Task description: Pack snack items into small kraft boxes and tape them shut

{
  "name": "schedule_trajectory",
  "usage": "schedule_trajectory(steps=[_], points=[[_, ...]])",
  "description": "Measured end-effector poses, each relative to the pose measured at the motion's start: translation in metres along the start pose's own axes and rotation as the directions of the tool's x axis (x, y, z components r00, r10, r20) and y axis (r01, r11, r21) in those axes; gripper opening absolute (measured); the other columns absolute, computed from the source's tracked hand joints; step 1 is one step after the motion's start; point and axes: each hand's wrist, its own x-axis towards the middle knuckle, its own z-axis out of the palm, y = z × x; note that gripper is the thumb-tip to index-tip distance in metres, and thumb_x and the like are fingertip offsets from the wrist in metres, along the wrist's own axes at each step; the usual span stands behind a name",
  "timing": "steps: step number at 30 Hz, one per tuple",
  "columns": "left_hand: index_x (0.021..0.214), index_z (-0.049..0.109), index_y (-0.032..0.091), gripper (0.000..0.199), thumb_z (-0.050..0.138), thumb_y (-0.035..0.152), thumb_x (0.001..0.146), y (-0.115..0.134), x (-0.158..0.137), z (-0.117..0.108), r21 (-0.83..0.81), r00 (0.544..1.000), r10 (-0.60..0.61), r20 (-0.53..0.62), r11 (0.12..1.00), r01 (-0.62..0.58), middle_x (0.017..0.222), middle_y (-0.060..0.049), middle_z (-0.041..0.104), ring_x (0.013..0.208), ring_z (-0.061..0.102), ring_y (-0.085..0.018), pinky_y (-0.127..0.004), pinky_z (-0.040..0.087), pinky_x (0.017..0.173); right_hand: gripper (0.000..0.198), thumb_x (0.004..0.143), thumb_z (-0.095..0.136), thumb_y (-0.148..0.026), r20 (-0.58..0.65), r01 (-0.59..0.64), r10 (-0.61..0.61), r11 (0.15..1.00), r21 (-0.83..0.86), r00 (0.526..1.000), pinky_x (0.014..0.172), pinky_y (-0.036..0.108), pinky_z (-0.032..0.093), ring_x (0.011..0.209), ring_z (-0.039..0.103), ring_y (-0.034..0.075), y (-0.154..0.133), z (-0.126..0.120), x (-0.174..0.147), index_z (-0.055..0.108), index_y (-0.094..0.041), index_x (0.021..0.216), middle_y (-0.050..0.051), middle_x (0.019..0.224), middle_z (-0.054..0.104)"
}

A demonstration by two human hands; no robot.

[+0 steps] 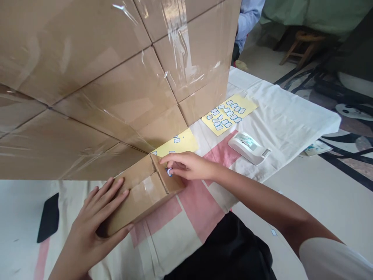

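A small cardboard box (132,212), its flaps closed and taped, lies on the cloth-covered table in front of me. My left hand (96,217) spans its left end, fingers spread over the top and thumb along the near side. At the other end, my right hand (189,165) has thumb and fingers curled together around a small blue-edged sticker (169,172) at the end panel. Partly hidden behind the box and right hand is a yellow sheet (186,140) with a few similar stickers. Another yellow sheet (249,105) farther right bears several more.
Large taped cardboard boxes (116,97) rise like a wall just behind the work. A white tape dispenser (249,147) sits to the right on the tablecloth (291,105). At left lies a flat black object (49,217). Beyond the boxes shows a person's blue sleeve (249,19); a wooden stool (303,46) stands behind.
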Motion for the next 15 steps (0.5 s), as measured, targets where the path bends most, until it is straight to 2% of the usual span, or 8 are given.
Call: schedule_trajectory(steps=[3, 7, 11, 15], points=[[0.157, 0.039, 0.03, 0.07, 0.066, 0.037, 0.093, 0.0007, 0.0023, 0.0, -0.004, 1.0, -0.001, 0.007, 1.0, 0.001, 0.167, -0.005, 0.034, 0.157, 0.027, -0.031, -0.048, 0.015, 0.132, 0.038, 0.096, 0.062, -0.018, 0.016, -0.044, 0.042, 0.992, 0.121, 0.999, 0.067, 0.024, 0.04, 0.067, 0.046, 0.009, 0.0037, 0.001, 0.0012, 0.052, -0.021, 0.133, -0.003, 0.091, 0.058], [0.157, 0.039, 0.031, 0.07, 0.065, 0.037, 0.092, 0.0018, 0.0027, 0.0002, -0.01, 1.0, -0.015, 0.012, 1.0, 0.015, 0.168, -0.004, 0.034, 0.157, 0.027, -0.031, -0.049, 0.015, 0.131, 0.039, 0.09, 0.071, -0.021, -0.018, -0.109, 0.115, 0.974, 0.201, 0.993, 0.067, 0.024, 0.041, 0.073, 0.043, 0.01, 0.0044, 0.0007, 0.0034, 0.055, -0.022, 0.125, -0.001, 0.101, 0.047], [0.157, 0.039, 0.032, 0.07, 0.065, 0.039, 0.092, 0.0021, 0.0011, -0.0001, -0.019, 1.0, -0.018, 0.004, 1.0, 0.018, 0.167, -0.004, 0.035, 0.156, 0.028, -0.032, -0.051, 0.016, 0.131, 0.039, 0.089, 0.073, -0.022, -0.012, -0.161, 0.169, 0.956, 0.245, 0.986, 0.07, 0.025, 0.043, 0.075, 0.044, 0.009, 0.0049, 0.0021, 0.0041, 0.055, -0.021, 0.124, 0.002, 0.111, 0.049], [0.157, 0.039, 0.035, 0.07, 0.064, 0.043, 0.092, 0.0014, -0.0005, 0.0001, -0.01, 0.999, -0.033, -0.013, 0.999, 0.033, 0.167, -0.004, 0.036, 0.155, 0.031, -0.035, -0.058, 0.019, 0.13, 0.049, 0.098, 0.062, -0.024, 0.06, -0.223, 0.216, 0.92, 0.322, 0.975, 0.069, 0.025, 0.042, 0.073, 0.045, 0.009, 0.0084, 0.0082, 0.0027, 0.045, -0.024, 0.144, 0.006, 0.126, 0.056]])
